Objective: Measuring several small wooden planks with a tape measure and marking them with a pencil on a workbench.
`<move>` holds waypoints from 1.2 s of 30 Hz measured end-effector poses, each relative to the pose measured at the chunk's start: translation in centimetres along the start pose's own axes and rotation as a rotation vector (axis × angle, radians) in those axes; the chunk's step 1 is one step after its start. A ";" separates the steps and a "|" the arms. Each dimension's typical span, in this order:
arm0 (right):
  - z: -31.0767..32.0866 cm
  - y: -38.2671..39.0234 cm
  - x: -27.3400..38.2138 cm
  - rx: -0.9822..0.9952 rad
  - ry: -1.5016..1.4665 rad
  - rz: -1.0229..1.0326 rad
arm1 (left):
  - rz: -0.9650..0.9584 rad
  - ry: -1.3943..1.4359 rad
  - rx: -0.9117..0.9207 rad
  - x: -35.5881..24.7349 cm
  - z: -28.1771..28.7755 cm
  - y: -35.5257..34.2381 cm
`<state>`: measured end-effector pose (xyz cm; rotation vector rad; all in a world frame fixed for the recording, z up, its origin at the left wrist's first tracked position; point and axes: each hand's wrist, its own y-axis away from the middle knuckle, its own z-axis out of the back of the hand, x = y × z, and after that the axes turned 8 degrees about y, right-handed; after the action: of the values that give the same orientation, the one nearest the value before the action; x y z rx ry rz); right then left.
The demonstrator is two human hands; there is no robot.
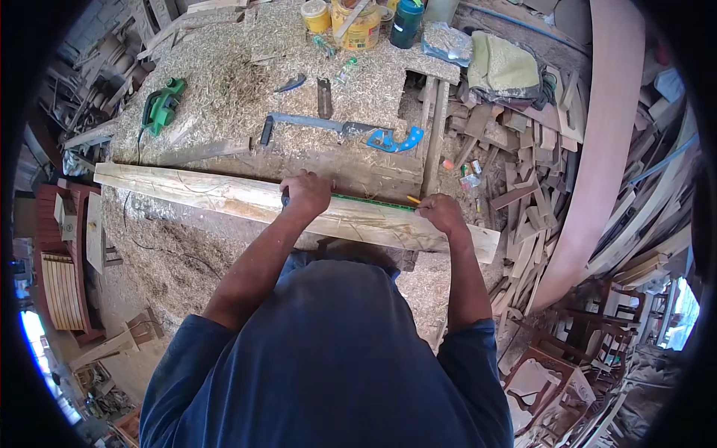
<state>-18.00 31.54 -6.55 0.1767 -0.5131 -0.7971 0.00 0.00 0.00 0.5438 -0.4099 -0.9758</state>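
Note:
A long pale wooden board (358, 224) lies across the bench in front of me, its left end farther off than its right. Along its far edge runs the green blade of a tape measure (373, 201). My left hand (308, 193) is closed around the tape measure's dark case, which shows only in part, and rests on the board. At the blade's right end my right hand (444, 212) pinches a yellow pencil (413, 199), the fingers touching the board's far edge.
Beyond the board lie a blue-handled handsaw (394, 140), a green power planer (162, 104) with a cord, and a dark flat tool (324, 98) among shavings. Buckets (355, 26) stand at the back. Wood offcuts (523, 149) pile up on the right, beside a tall plank (609, 112).

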 end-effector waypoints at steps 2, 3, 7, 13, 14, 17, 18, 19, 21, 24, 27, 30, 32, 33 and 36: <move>-0.2 -0.1 -0.3 -0.026 0.022 0.038 | -0.004 0.006 -0.011 -0.1 0.2 0.2; -0.4 -0.1 -0.5 -0.040 0.034 0.057 | -0.006 0.009 -0.017 -0.1 0.3 0.3; -0.4 0.0 -0.5 -0.043 -0.003 0.051 | 0.001 0.004 -0.005 -0.2 0.4 0.5; -0.2 0.2 -0.1 -0.016 -0.019 0.018 | -0.001 0.004 -0.006 -0.3 0.6 0.8; -0.2 0.3 0.0 -0.022 -0.033 0.019 | 0.003 0.003 -0.006 -0.3 0.7 0.8; -0.2 0.3 -0.1 -0.025 -0.041 0.018 | 0.005 0.004 -0.012 -0.3 0.6 0.7; -0.2 0.2 -0.1 -0.023 -0.036 0.017 | 0.004 0.005 -0.019 -0.2 0.5 0.6; -0.3 0.1 0.0 -0.022 -0.031 0.017 | 0.005 0.006 -0.027 -0.2 0.4 0.6; -0.5 0.2 -0.3 -0.043 -0.021 0.038 | 0.014 0.008 -0.039 -0.3 0.1 0.6; -0.6 0.1 -0.3 -0.093 -0.007 0.081 | 0.034 0.007 -0.069 -0.2 -0.3 0.2; -0.2 0.4 -0.2 -0.060 0.008 0.030 | 0.026 0.004 -0.065 -0.5 -0.3 0.2; 0.0 0.3 0.2 -0.042 -0.016 0.008 | 0.031 0.021 -0.059 -0.5 -0.4 0.3; 0.1 0.3 0.3 -0.034 -0.025 -0.008 | 0.028 0.031 -0.056 -0.4 -0.4 0.5; 0.1 0.2 0.4 -0.026 -0.028 -0.017 | 0.023 0.025 -0.066 -0.3 -0.5 0.6; 0.0 -0.1 0.4 -0.015 -0.030 -0.038 | 0.009 0.016 -0.089 -0.2 -0.7 0.7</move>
<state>-17.83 31.23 -6.42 0.1614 -0.5335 -0.8417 0.81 0.67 -0.16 0.4682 -0.3525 -0.9761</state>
